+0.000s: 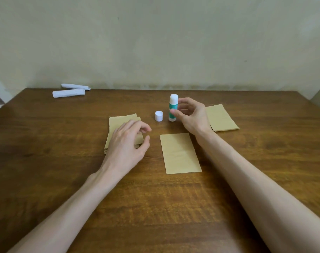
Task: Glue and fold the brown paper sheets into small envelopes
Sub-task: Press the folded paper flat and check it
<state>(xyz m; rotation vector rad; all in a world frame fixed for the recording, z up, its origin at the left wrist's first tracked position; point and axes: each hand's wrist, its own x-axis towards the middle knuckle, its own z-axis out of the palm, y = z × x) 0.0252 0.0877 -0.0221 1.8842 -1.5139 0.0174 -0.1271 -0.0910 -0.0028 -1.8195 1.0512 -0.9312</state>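
Right hand (189, 114) pinches the standing glue stick (173, 106) with thumb and finger. Its white cap (159, 116) sits just beside it. Left hand (127, 141) rests loose on the stack of brown sheets (119, 119). One brown sheet (180, 154) lies flat in the middle, not folded up yet. The small pile (222, 117) on the right looks done, so many are still left, I think.

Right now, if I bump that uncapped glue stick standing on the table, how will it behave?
Probably tippy: the glue stick stands tall and narrow on a small base. Once down, its round body would likely roll across the table. It looks like light plastic, so a brush from your right hand might topple it.
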